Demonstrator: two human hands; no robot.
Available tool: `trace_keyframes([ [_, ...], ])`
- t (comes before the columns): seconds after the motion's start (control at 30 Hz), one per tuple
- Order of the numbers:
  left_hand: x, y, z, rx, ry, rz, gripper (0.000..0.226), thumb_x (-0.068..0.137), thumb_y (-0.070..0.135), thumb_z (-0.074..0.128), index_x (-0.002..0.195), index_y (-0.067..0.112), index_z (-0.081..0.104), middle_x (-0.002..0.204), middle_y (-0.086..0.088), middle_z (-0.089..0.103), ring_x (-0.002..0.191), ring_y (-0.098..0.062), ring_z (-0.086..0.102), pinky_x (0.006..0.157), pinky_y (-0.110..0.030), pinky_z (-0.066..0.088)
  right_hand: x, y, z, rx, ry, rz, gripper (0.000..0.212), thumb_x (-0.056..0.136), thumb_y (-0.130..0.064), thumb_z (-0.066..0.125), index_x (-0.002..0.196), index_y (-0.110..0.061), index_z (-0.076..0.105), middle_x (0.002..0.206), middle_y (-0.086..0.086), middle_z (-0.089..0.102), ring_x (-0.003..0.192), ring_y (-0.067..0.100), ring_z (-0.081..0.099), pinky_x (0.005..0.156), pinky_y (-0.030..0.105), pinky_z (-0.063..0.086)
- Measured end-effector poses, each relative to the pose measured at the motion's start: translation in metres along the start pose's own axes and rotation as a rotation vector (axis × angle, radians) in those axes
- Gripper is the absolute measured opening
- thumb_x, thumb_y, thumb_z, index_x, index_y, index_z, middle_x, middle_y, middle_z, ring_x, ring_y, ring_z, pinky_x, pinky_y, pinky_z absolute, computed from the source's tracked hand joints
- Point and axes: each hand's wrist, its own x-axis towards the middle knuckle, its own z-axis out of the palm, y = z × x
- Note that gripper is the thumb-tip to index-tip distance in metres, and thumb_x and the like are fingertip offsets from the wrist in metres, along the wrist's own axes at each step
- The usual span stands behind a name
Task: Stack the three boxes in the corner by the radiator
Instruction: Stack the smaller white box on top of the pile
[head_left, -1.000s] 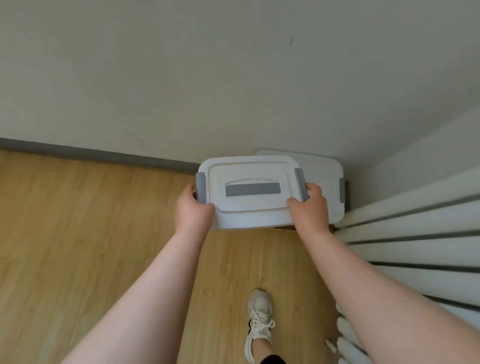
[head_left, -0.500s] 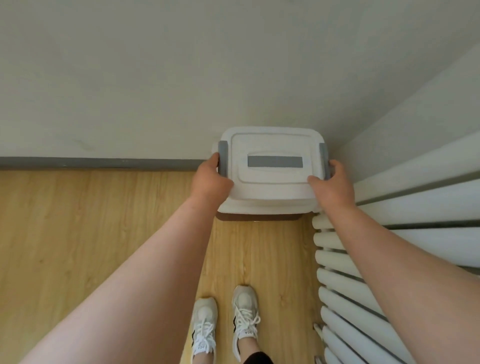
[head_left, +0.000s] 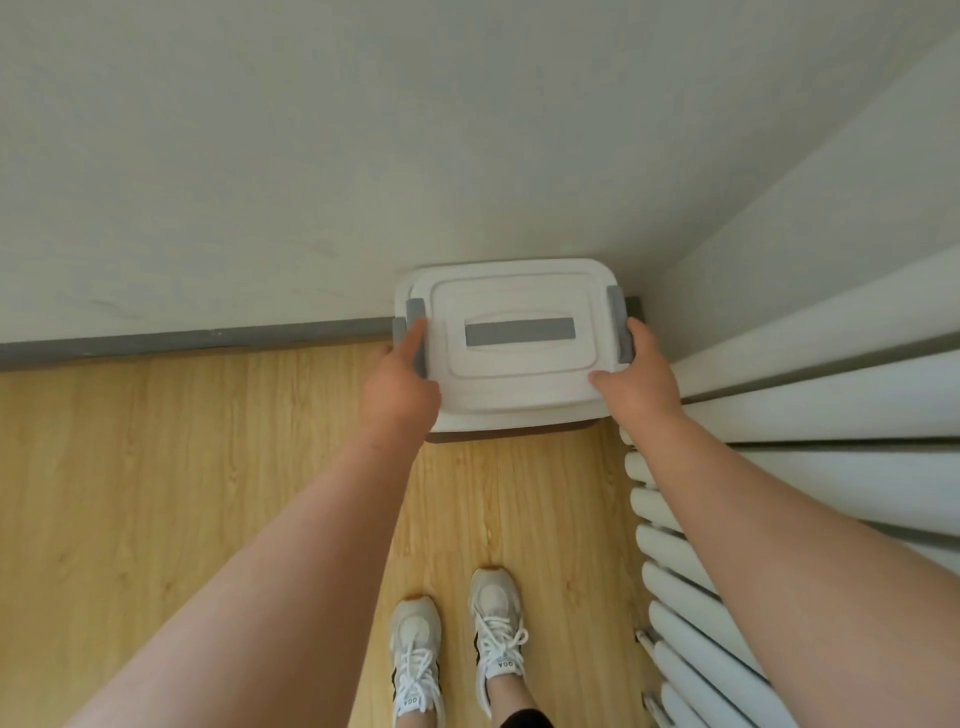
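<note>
A white lidded box with grey side clips and a grey handle strip sits in the corner, on top of another box. Of that lower box only a brown strip under the front edge and a grey clip at the left show. A third box cannot be made out. My left hand grips the top box's left end, index finger lying along the clip. My right hand holds the right end, thumb on the lid, fingers over the clip.
A white ribbed radiator runs along the right, close to my right forearm. White walls meet behind the boxes, with a grey skirting board on the left. Wooden floor spreads to the left. My two white trainers stand below.
The top box has moved right and back into the corner, now lined up over the lower box near the radiator. My second foot has come up beside the first.
</note>
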Motion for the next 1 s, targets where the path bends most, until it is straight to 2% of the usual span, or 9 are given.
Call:
trace_keyframes([
  [0.17, 0.01, 0.003, 0.001, -0.022, 0.081, 0.039, 0.07, 0.084, 0.0, 0.05, 0.145, 0.029, 0.033, 0.133, -0.003, 0.047, 0.097, -0.013, 0.049, 0.062, -0.012, 0.035, 0.01, -0.002, 0.005, 0.015, 0.04, 0.018, 0.075, 0.085, -0.009, 0.062, 0.15, -0.023, 0.027, 0.141, 0.002, 0.049, 0.123, 0.023, 0.05, 0.089, 0.027, 0.039],
  [0.3, 0.018, 0.006, -0.003, 0.024, 0.075, 0.065, 0.068, 0.084, 0.002, 0.05, 0.145, 0.027, 0.033, 0.135, -0.004, 0.048, 0.108, -0.019, 0.053, 0.075, -0.023, 0.04, 0.016, -0.005, 0.006, 0.015, 0.046, 0.025, 0.075, 0.086, -0.01, 0.062, 0.15, -0.023, 0.026, 0.142, 0.001, 0.048, 0.124, 0.023, 0.049, 0.089, 0.025, 0.038],
  [0.5, 0.013, 0.007, 0.0, 0.082, -0.01, 0.063, 0.076, 0.085, 0.006, 0.054, 0.149, 0.027, 0.02, 0.138, -0.006, 0.039, 0.102, -0.015, 0.045, 0.078, -0.024, 0.036, 0.017, -0.005, 0.003, -0.007, 0.023, 0.005, 0.076, 0.088, -0.014, 0.062, 0.152, -0.024, 0.022, 0.144, 0.001, 0.046, 0.127, 0.023, 0.047, 0.091, 0.026, 0.037],
  [0.6, 0.006, 0.007, 0.004, 0.031, -0.005, 0.025, 0.078, 0.085, 0.006, 0.055, 0.149, 0.029, 0.017, 0.138, -0.005, 0.036, 0.096, -0.012, 0.04, 0.068, -0.019, 0.037, 0.014, -0.005, 0.005, 0.03, 0.045, 0.064, 0.081, 0.09, -0.024, 0.062, 0.153, -0.023, 0.011, 0.153, 0.004, 0.034, 0.134, 0.025, 0.041, 0.099, 0.032, 0.037],
  [0.67, -0.002, 0.006, 0.007, -0.01, 0.035, 0.01, 0.074, 0.085, 0.006, 0.052, 0.148, 0.03, 0.021, 0.137, -0.005, 0.036, 0.095, -0.014, 0.044, 0.058, -0.014, 0.032, 0.009, -0.004, 0.006, 0.086, 0.075, 0.17, 0.08, 0.092, -0.031, 0.059, 0.154, -0.02, 0.01, 0.154, 0.008, 0.032, 0.133, 0.029, 0.042, 0.094, 0.034, 0.04],
  [0.73, -0.01, 0.004, 0.01, -0.037, 0.057, -0.006, 0.069, 0.085, 0.006, 0.049, 0.146, 0.028, 0.025, 0.138, -0.005, 0.04, 0.097, -0.019, 0.051, 0.056, -0.014, 0.034, 0.006, -0.002, 0.008, 0.13, 0.095, 0.236, 0.074, 0.093, -0.032, 0.055, 0.153, -0.019, 0.013, 0.149, 0.01, 0.039, 0.126, 0.031, 0.05, 0.085, 0.032, 0.044],
  [0.83, -0.022, 0.003, 0.014, -0.057, 0.037, -0.03, 0.067, 0.087, 0.007, 0.044, 0.146, 0.029, 0.023, 0.141, -0.002, 0.045, 0.103, -0.023, 0.058, 0.055, -0.021, 0.044, 0.005, 0.001, 0.013, 0.182, 0.075, 0.258, 0.061, 0.095, -0.023, 0.052, 0.149, -0.019, 0.025, 0.135, 0.011, 0.051, 0.111, 0.031, 0.06, 0.091, 0.041, 0.053],
  [0.9, -0.027, 0.004, 0.017, -0.079, 0.011, -0.036, 0.067, 0.089, 0.007, 0.042, 0.149, 0.027, 0.02, 0.146, -0.001, 0.042, 0.117, -0.023, 0.054, 0.076, -0.032, 0.054, 0.009, 0.002, 0.014, 0.16, 0.065, 0.235, 0.055, 0.094, -0.013, 0.051, 0.145, -0.017, 0.033, 0.128, 0.009, 0.055, 0.108, 0.031, 0.061, 0.091, 0.046, 0.054],
  [1.0, -0.025, 0.007, 0.017, -0.05, -0.019, -0.041, 0.063, 0.091, 0.007, 0.039, 0.149, 0.024, 0.021, 0.148, -0.004, 0.04, 0.127, -0.027, 0.047, 0.099, -0.042, 0.047, 0.015, 0.001, 0.013, 0.1, 0.06, 0.189, 0.054, 0.09, -0.002, 0.049, 0.141, -0.016, 0.04, 0.112, 0.003, 0.054, 0.107, 0.031, 0.06, 0.09, 0.047, 0.054],
])
